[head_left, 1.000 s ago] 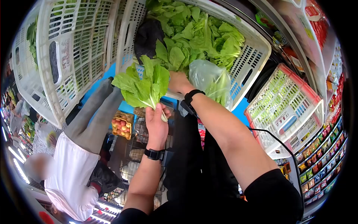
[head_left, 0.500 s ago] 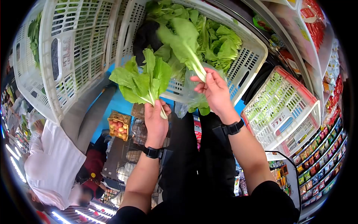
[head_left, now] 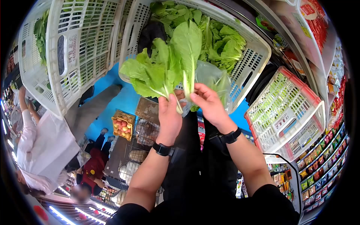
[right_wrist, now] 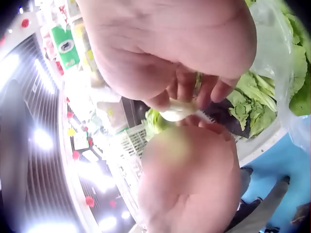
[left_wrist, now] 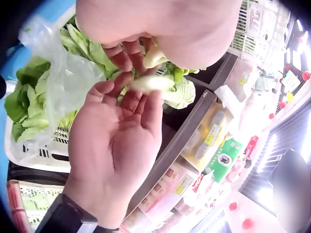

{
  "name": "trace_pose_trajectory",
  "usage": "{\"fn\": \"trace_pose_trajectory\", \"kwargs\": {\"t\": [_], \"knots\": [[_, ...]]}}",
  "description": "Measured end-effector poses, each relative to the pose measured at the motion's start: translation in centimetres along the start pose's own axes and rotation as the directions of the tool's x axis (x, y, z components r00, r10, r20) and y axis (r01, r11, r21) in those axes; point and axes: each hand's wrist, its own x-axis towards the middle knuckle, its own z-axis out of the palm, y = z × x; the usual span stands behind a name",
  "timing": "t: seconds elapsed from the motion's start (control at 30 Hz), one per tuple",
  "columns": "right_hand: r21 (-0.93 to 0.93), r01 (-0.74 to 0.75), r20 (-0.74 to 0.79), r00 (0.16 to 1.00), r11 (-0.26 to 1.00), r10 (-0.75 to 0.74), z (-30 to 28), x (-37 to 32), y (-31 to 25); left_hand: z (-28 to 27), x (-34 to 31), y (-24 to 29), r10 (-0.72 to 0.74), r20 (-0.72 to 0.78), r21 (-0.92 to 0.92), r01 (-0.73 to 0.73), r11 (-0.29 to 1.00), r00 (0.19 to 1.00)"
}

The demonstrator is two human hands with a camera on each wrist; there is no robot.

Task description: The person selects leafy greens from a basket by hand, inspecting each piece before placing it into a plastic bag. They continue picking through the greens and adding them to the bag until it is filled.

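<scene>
In the head view the left hand (head_left: 170,116) pinches the pale stems of a leafy green bunch (head_left: 150,75), whose leaves fan up and left. Beside it the right hand (head_left: 212,107) grips the white stalk of a single broad leaf (head_left: 187,43), held upright against the bunch. The two hands are close together, fingertips near each other. Behind them, a white crate (head_left: 258,56) holds more greens (head_left: 225,45), a dark bundle (head_left: 152,33) and a clear plastic bag (head_left: 210,73). Both wrist views show the stalk ends between the fingers, partly blurred.
White crates (head_left: 80,48) stand at the left, and a red-rimmed crate (head_left: 281,112) at the right. A small box of round fruit (head_left: 122,127) sits lower left. A person in a white top (head_left: 48,146) stands at the left; packaged goods (head_left: 322,161) line shelves at the right.
The right hand came up from the crate with a leaf and moved left, bringing it beside the bunch. The left hand shifted slightly right. The person in white has changed posture.
</scene>
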Motion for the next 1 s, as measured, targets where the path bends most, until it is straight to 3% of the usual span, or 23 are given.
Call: {"fn": "trace_pose_trajectory", "kwargs": {"t": [0.03, 0.1, 0.17, 0.23, 0.3, 0.33, 0.43, 0.47, 0.5, 0.53, 0.57, 0.63, 0.7, 0.73, 0.77, 0.8, 0.83, 0.9, 0.93, 0.97, 1.0], "knots": [[-0.028, -0.021, 0.031, 0.999, 0.999, 0.022, 0.6, 0.0, -0.2, 0.4, -0.1, -0.3, -0.002, 0.001, -0.001, 0.002, 1.0, 1.0], [-0.479, 0.102, -0.01, 0.993, 0.872, -0.121, 0.9, -0.1, 0.4, 1.3, -0.3, -1.0, 0.027, -0.021, 0.021, -0.026, 0.999, 0.999], [-0.481, 0.085, -0.006, 0.995, 0.872, -0.1, 1.0, -0.3, 0.1, 0.6, -0.2, -1.5, 0.031, -0.005, 0.039, -0.03, 0.999, 1.0], [-0.482, 0.069, 0.002, 0.997, 0.873, -0.078, 0.9, -0.2, 0.0, -0.5, -0.3, -1.6, 0.041, 0.067, 0.237, -0.056, 0.97, 0.997], [-0.618, 0.211, 0.106, 0.977, 0.757, -0.186, 0.4, -0.2, -0.1, -1.2, -0.3, -1.5, 0.058, 0.052, 0.255, -0.07, 0.964, 0.997], [-0.619, 0.211, 0.106, 0.977, 0.757, -0.186, 0.3, -0.2, -0.3, -1.4, -0.3, -1.5, 0.055, 0.032, 0.253, -0.062, 0.966, 0.998], [-0.52, 0.099, 0.053, 0.995, 0.849, -0.084, 0.2, 0.1, -1.0, -1.8, -0.2, -1.5, 0.078, 0.05, 0.301, -0.089, 0.949, 0.996], [-0.206, -0.005, 0.071, 0.997, 0.979, 0.02, 0.2, 0.3, -1.0, -1.9, -0.3, -1.4, 0.104, 0.086, 0.354, -0.128, 0.926, 0.991], [0.128, -0.127, 0.122, 0.986, 0.984, 0.111, 0.2, 0.5, -1.0, -2.1, -0.5, -1.2, 0.104, 0.084, 0.354, -0.127, 0.927, 0.991], [0.14, -0.296, 0.214, 0.941, 0.945, 0.262, -1.5, 0.5, -0.2, -2.3, -0.9, -0.8, 0.008, 0.168, 0.452, -0.085, 0.888, 0.986], [0.138, -0.297, 0.215, 0.94, 0.945, 0.264, -2.0, 0.6, -0.4, -2.1, -1.0, -0.2, -0.095, 0.239, 0.547, -0.053, 0.836, 0.966], [0.278, -0.324, 0.5, 0.853, 0.904, 0.151, -2.6, 0.7, -0.8, -1.4, -1.1, 1.0, -0.252, 0.411, 0.522, 0.0, 0.853, 0.876], [0.287, -0.342, 0.555, 0.821, 0.895, 0.135, -3.5, 0.2, -1.3, -0.9, -1.3, 1.7, -0.386, 0.444, 0.525, 0.114, 0.843, 0.809], [0.086, -0.27, 0.494, 0.848, 0.959, 0.194, -3.9, -0.3, -1.3, -1.0, -1.1, 1.4, -0.383, 0.437, 0.524, 0.116, 0.844, 0.814], [-0.125, -0.199, 0.422, 0.876, 0.972, 0.234, -4.4, -0.8, -1.4, -1.0, -0.8, 0.8, -0.388, 0.499, 0.623, -0.009, 0.782, 0.775], [-0.195, -0.151, 0.356, 0.91, 0.969, 0.213, -4.7, -1.7, -1.5, -0.8, -0.7, 0.7, -0.405, 0.554, 0.697, -0.139, 0.703, 0.727], [-0.196, -0.157, 0.358, 0.907, 0.968, 0.22, -5.4, -2.5, -1.6, -0.5, -0.8, 0.6, -0.405, 0.55, 0.696, -0.134, 0.705, 0.73], [-0.317, -0.094, 0.204, 0.965, 0.944, 0.165, -6.4, -3.9, -2.1, 0.9, -1.1, 1.1, -0.423, 0.41, 0.757, -0.043, 0.651, 0.808], [-0.323, -0.097, 0.063, 0.99, 0.941, 0.123, -6.7, -4.7, -2.5, 0.6, -1.1, 0.2, -0.367, 0.433, 0.677, -0.028, 0.735, 0.823], [-0.327, -0.101, 0.056, 0.99, 0.94, 0.126, -7.3, -4.9, -2.2, 0.8, -1.0, 0.1, -0.37, 0.437, 0.673, -0.025, 0.739, 0.82], [-0.319, -0.022, -0.126, 0.992, 0.948, -0.02, -8.2, -5.0, -1.6, 0.8, -0.7, 0.1, -0.308, 0.382, 0.756, -0.103, 0.647, 0.871]]}}
